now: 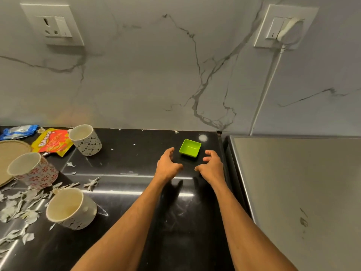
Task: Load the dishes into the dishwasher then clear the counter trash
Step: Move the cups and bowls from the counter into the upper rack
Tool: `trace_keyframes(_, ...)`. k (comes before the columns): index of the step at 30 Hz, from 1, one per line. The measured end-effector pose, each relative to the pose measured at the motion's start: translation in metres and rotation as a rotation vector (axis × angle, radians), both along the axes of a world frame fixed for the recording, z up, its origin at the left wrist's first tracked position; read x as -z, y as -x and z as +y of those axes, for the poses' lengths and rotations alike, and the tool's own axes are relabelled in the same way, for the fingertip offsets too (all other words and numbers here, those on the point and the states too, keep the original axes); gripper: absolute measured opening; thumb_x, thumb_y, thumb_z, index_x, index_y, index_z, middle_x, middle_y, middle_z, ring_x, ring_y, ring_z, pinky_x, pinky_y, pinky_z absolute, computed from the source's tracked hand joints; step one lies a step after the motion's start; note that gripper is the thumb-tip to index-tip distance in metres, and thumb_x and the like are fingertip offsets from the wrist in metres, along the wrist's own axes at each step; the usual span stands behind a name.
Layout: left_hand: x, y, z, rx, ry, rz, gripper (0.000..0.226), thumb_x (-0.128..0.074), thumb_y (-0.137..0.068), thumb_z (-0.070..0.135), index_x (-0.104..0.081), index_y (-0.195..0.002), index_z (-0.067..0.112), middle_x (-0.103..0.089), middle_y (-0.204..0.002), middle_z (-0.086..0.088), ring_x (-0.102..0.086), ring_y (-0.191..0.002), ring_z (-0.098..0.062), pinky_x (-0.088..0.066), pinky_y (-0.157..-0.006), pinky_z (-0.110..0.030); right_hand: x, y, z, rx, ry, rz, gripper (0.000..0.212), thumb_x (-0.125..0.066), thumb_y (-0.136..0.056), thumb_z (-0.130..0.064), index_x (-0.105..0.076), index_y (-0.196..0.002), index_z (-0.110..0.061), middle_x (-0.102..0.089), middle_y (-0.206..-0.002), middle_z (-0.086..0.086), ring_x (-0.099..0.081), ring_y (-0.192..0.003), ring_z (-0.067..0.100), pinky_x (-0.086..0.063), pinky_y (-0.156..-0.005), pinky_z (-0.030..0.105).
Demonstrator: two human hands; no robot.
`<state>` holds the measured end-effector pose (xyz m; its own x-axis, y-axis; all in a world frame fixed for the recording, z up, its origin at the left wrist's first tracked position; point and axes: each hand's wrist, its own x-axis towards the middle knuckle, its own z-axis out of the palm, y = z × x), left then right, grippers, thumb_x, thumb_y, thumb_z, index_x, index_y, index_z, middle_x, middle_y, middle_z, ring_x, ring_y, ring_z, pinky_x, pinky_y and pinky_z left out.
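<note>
A small square green bowl (190, 148) sits near the back right of the black counter (127, 192). My left hand (168, 163) and my right hand (212, 164) hover just in front of it, one on each side, fingers curled apart, holding nothing. Three mugs stand at the left: a dotted white mug (86, 139) at the back, a red-flowered mug (33, 171), and a white mug (71, 208) nearest me. A tan plate (7, 157) shows at the left edge. Trash lies there too: an orange snack packet (52, 142), a blue wrapper (19, 131) and white paper scraps (17, 208).
A grey steel appliance top (297, 192) adjoins the counter on the right. The marble wall (156, 75) behind carries a socket (53, 24) at the left and a plugged-in socket (285, 28) at the right, its white cable (265, 85) running down.
</note>
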<state>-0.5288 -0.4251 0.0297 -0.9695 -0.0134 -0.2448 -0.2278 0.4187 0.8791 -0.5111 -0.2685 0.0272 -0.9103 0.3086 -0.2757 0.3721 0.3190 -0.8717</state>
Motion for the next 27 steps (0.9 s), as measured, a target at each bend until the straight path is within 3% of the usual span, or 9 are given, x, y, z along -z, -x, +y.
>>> trace_keyframes(3, 0.004, 0.019, 0.007, 0.009, 0.009, -0.016, 0.089, -0.072, -0.073, -0.002, -0.031, -0.149, 0.015, -0.041, -0.15, -0.011, -0.043, -0.135, -0.024, -0.04, -0.108, -0.034, 0.001, 0.018, 0.007, -0.041, 0.009, -0.036, 0.082, -0.076, -0.075, 0.002, -0.039, -0.145, -0.019, -0.054, -0.13, 0.006, -0.053, -0.092, 0.011, -0.035, -0.054, 0.01)
trace_keyframes(8, 0.007, 0.045, 0.013, 0.038, 0.024, -0.049, 0.09, -0.067, -0.075, -0.007, -0.025, -0.152, 0.013, -0.035, -0.153, -0.013, -0.037, -0.139, -0.026, -0.037, -0.111, -0.037, 0.0, 0.042, 0.01, -0.097, 0.021, -0.066, 0.096, -0.08, -0.072, 0.002, -0.03, -0.152, -0.017, -0.053, -0.137, 0.007, -0.052, -0.123, 0.021, -0.04, -0.085, 0.021)
trace_keyframes(14, 0.012, 0.058, 0.019, 0.121, 0.05, -0.098, 0.089, -0.056, -0.076, -0.015, -0.02, -0.153, 0.012, -0.032, -0.155, -0.012, -0.035, -0.141, -0.025, -0.034, -0.114, -0.04, 0.004, 0.059, 0.008, -0.156, 0.011, -0.105, 0.105, -0.081, -0.07, 0.003, -0.022, -0.155, -0.015, -0.05, -0.142, 0.008, -0.046, -0.132, 0.024, -0.04, -0.098, 0.031)
trace_keyframes(20, 0.015, 0.051, 0.022, 0.12, 0.059, -0.088, 0.088, -0.054, -0.076, -0.016, -0.023, -0.152, 0.014, -0.037, -0.152, -0.01, -0.04, -0.136, -0.025, -0.039, -0.109, -0.038, 0.007, 0.056, 0.009, -0.142, 0.037, -0.085, 0.093, -0.081, -0.068, 0.005, -0.038, -0.148, -0.014, -0.058, -0.134, 0.008, -0.053, -0.124, 0.024, -0.044, -0.089, 0.029)
trace_keyframes(27, 0.01, 0.023, 0.014, 0.102, -0.017, -0.038, 0.096, -0.058, -0.068, -0.026, -0.027, -0.151, 0.011, -0.049, -0.144, -0.01, -0.051, -0.129, -0.022, -0.052, -0.095, -0.032, 0.002, 0.025, 0.011, -0.155, 0.08, -0.057, 0.09, -0.076, -0.069, 0.012, -0.04, -0.146, -0.016, -0.059, -0.132, 0.006, -0.053, -0.123, 0.023, -0.048, -0.091, 0.031)
